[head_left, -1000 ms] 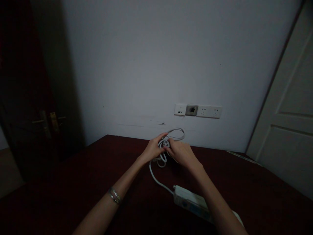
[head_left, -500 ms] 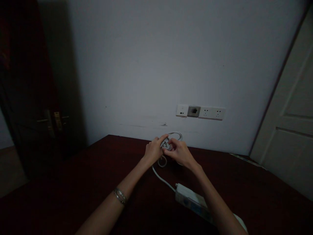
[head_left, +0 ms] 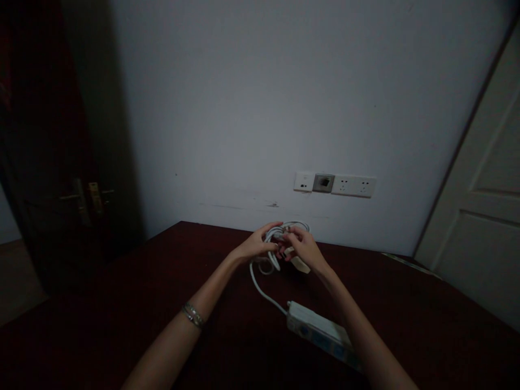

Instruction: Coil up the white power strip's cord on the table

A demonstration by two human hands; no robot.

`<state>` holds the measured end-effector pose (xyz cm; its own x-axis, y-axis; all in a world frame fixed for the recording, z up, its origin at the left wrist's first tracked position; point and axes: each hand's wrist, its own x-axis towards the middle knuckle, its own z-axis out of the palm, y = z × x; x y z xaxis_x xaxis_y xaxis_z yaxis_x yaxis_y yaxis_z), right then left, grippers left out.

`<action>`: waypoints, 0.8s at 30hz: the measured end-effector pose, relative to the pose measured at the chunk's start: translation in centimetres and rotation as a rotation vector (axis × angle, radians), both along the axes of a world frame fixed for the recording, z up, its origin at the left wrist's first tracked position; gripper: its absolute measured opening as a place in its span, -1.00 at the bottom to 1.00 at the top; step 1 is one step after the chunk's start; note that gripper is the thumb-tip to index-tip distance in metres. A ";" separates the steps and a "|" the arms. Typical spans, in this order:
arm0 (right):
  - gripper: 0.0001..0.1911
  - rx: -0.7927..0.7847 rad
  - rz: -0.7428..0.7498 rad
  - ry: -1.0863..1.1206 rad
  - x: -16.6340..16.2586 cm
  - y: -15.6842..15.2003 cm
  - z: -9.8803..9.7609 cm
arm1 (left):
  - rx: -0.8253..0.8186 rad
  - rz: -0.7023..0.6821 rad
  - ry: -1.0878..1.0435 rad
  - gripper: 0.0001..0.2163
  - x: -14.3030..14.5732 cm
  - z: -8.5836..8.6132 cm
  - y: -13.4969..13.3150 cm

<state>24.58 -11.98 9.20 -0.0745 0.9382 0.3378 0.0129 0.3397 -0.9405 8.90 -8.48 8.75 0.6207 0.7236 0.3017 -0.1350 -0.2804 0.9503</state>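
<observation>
Toward the counter's [head_left: 211,271] far edge, below the row of wall sockets [head_left: 353,186], a white cable coil [head_left: 273,234] is bunched between two bare hands. The left hand [head_left: 260,244] grips it, thumb and fingers curved around its left side. The right hand [head_left: 301,245] has its fingers bent in at the coil's other side; whether they are closed on it cannot be told. A pale object [head_left: 301,265], too dim to identify, shows just below that hand. From the coil, the cord runs to a power strip [head_left: 319,325] lying nearer the wearer, partly behind the right forearm.
</observation>
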 end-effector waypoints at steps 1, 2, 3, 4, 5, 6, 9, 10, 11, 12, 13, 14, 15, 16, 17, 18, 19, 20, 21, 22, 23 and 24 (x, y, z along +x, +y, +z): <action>-0.76 -0.011 -0.013 0.041 0.1 0.2 0.0 | -0.012 -0.003 0.000 -0.24 0.1 0.1 -0.1; -0.76 -0.020 -0.021 0.062 0.2 0.4 -0.1 | -0.027 -0.003 0.009 -0.22 0.2 0.2 -0.3; -0.76 -0.032 -0.023 0.074 0.3 0.5 -0.2 | -0.046 -0.008 0.028 -0.19 0.2 0.2 -0.4; -0.77 -0.048 -0.018 0.088 0.4 0.6 -0.2 | -0.064 -0.017 0.046 -0.17 0.2 0.3 -0.6; -0.77 -0.064 -0.009 0.101 0.5 0.7 -0.3 | -0.081 -0.033 0.060 -0.14 0.2 0.4 -0.7; -0.78 -0.081 0.002 0.114 0.5 0.7 -0.3 | -0.099 -0.055 0.068 -0.12 0.1 0.6 -0.9; -0.77 -0.113 0.041 0.140 0.5 0.5 -0.1 | -0.149 -0.122 0.080 -0.07 -0.2 1.0 -1.4; -0.77 -0.120 0.052 0.143 0.5 0.4 -0.1 | -0.166 -0.128 0.082 -0.05 -0.3 1.0 -1.5; -0.77 -0.125 0.060 0.143 0.4 0.3 0.0 | -0.182 -0.124 0.082 -0.04 -0.3 1.1 -1.6; -0.77 -0.130 0.064 0.141 0.3 0.1 0.1 | -0.195 -0.110 0.080 -0.04 -0.2 1.1 -1.6; -0.77 -0.134 0.066 0.139 0.2 0.1 0.1 | -0.207 -0.092 0.078 -0.04 -0.1 1.0 -1.5; -0.75 -0.129 0.059 0.126 0.1 0.0 0.1 | -0.215 -0.069 0.081 -0.05 0.1 0.9 -1.4; -0.71 -0.113 0.045 0.106 0.0 0.0 0.0 | -0.219 -0.044 0.090 -0.08 0.4 0.8 -1.3; -0.66 -0.090 0.026 0.083 0.0 0.1 0.0 | -0.214 -0.010 0.102 -0.10 0.6 0.6 -1.3; -0.62 -0.062 0.004 0.061 0.0 0.2 -0.1 | -0.202 0.035 0.114 -0.13 0.9 0.5 -1.2; -0.60 -0.036 -0.016 0.042 0.1 0.3 -0.2 | -0.184 0.091 0.128 -0.16 1.2 0.4 -1.1; -0.59 -0.014 -0.030 0.028 0.4 0.5 -0.3 | -0.160 0.155 0.141 -0.18 1.5 0.3 -1.1; -0.60 -0.002 -0.038 0.023 0.8 0.7 -0.4 | -0.136 0.220 0.159 -0.19 1.8 0.3 -1.2; -0.61 0.001 -0.038 0.026 1.4 1.0 -0.6 | -0.116 0.276 0.185 -0.21 2.0 0.2 -1.3; -0.62 0.003 -0.036 0.029 2.0 1.2 -0.8 | -0.102 0.312 0.225 -0.23 2.2 0.3 -1.5; -0.63 0.003 -0.035 0.037 2.7 1.4 -1.1 | -0.092 0.317 0.275 -0.25 2.4 0.3 -1.8; -0.64 0.002 -0.034 0.050 3.4 1.6 -1.5 | -0.086 0.304 0.330 -0.29 2.6 0.4 -2.1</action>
<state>27.94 -10.34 7.75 -0.0260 0.9394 0.3420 -0.0225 0.3414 -0.9396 11.50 -10.56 9.18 0.4294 0.9015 0.0545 0.2548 -0.1789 0.9503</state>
